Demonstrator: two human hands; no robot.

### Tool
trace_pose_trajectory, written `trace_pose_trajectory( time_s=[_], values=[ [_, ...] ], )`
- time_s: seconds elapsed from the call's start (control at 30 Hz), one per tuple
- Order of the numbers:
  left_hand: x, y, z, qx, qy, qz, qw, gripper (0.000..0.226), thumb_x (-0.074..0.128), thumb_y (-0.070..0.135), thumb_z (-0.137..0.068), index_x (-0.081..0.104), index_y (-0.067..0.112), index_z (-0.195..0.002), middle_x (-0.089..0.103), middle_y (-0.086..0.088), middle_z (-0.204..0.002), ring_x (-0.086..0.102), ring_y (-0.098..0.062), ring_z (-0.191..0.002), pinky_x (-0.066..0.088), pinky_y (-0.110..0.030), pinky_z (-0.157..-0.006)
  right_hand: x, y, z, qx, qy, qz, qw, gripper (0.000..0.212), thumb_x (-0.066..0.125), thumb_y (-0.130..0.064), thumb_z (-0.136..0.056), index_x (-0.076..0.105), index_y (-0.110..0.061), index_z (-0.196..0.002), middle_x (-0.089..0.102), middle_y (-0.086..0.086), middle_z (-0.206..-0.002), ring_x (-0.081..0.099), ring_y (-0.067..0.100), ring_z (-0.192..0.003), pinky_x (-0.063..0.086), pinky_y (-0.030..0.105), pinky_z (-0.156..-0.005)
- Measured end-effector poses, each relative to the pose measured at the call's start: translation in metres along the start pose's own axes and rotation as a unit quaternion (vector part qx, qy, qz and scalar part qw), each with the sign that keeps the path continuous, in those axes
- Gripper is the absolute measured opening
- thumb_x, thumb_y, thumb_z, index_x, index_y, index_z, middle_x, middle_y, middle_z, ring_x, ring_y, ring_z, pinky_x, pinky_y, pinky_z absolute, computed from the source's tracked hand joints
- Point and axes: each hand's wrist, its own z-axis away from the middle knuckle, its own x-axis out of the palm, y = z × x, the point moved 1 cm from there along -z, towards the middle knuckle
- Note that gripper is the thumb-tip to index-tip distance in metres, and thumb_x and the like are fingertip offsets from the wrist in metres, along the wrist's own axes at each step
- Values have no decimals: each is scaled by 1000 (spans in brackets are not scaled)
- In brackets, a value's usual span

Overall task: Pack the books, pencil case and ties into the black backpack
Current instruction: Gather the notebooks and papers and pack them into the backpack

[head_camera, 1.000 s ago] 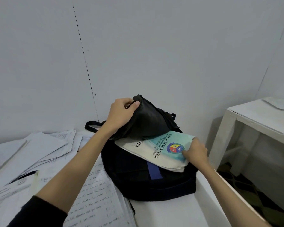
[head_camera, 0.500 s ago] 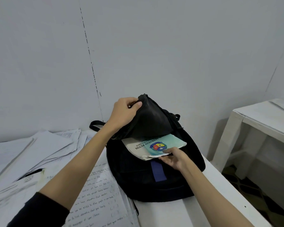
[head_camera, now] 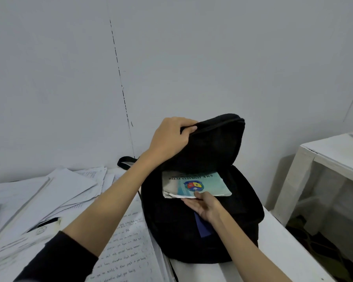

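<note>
White table [head_camera: 277, 253] carries everything we see here; the black backpack [head_camera: 192, 231] is our landmark, standing upright on it near the wall. Left of the backpack we see loose papers [head_camera: 49, 196] in a spread pile, and a handwritten sheet [head_camera: 126, 249] lying just beside the backpack's base. Right of the backpack, well apart, stands a second white table [head_camera: 332, 159]. Behind the backpack on its left side, a black strap loop [head_camera: 124, 160] sticks out.

At the backpack's top, the flap [head_camera: 212, 143] is lifted, mouth open. Our left hand [head_camera: 169, 139] grips the flap's left edge: fingers curled over it, thumb underneath, tight hold, not spread.

In the backpack's mouth, under the flap, sits a book [head_camera: 196, 185] with a teal cover and a coloured crest, partly inside, lower part still out. Our right hand [head_camera: 204, 204] is just below the book, in front of the backpack: fingers mostly extended and narrow together, fingertips touching the book's bottom edge, thumb on the cover by the crest. Whether that is a pinch or only a push, we cannot tell. Below the right hand, a blue patch [head_camera: 204, 228] shows on the backpack's front.
</note>
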Motion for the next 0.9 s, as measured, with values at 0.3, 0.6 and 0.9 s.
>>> trace_pose_trajectory(
  time_s=[0.3, 0.6, 0.9],
  values=[
    [9, -32, 11, -67, -29, 23, 997, 23, 57, 13, -92, 71, 13, -110, 70, 1, -111, 61, -10, -107, 40, -16, -92, -31, -13, 39, -232, 156, 402, 872, 35, 56, -22, -92, 63, -2, -64, 64, 10, -48, 59, 23, -40, 47, 26, -44],
    [32, -87, 81, -214, -255, 147, 932, 18, 63, 29, -89, 70, 29, -106, 68, 11, -96, 58, 3, -81, 44, -16, -76, 30, -21, 76, -651, 85, 481, 581, 39, 47, -27, -90, 51, -11, -55, 45, -6, -48, 40, 9, -42, 32, 20, -43],
    [-115, -175, 205, -427, 18, 111, 897, 11, 57, 25, -93, 68, 24, -94, 69, 4, -93, 63, -12, -89, 48, -19, -68, 142, 86, 43, -553, -132, 609, 553, 41, 58, -20, -86, 34, -17, -52, 29, -9, -43, 27, 11, -41, 17, 17, -43]
  ],
)
